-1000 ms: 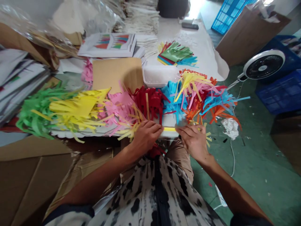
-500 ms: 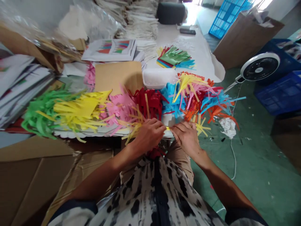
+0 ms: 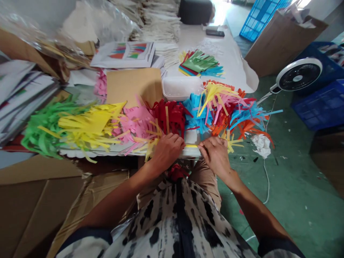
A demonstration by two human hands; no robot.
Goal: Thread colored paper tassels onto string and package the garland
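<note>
In the head view, 2 bare hands are working along the near edge of a white-covered table (image 3: 233, 64), at the centre of the frame. The left hand (image 3: 168, 147) is pinching a thin yellow paper roll (image 3: 191, 146), its fingers bending close together over the paper. The right hand (image 3: 217, 152) is gripping the same roll a little farther right, its fingers curling down (the exact thumb contact is hiding from view, so I cannot tell it). Between the 2 hands a straight, narrow length of yellow is showing, and fringed yellow ends are sticking out beyond both of them.

Just behind the hands, fringed paper bundles are lying in a row. From the left of the frame inward, a green bundle (image 3: 40, 125), a yellow bundle (image 3: 92, 118), a pink bundle (image 3: 138, 120), a dark red bundle (image 3: 169, 116) and a blue bundle (image 3: 197, 113) are following 1 another. A mixed-colour heap (image 3: 224, 100) is spreading at centre right.

Behind the row, a brown board (image 3: 133, 84) and a white plastic tray (image 3: 181, 95) are sitting side by side. A round fan (image 3: 298, 77) is standing at the right, and a light blue crate (image 3: 262, 18) is resting at the upper right.
</note>
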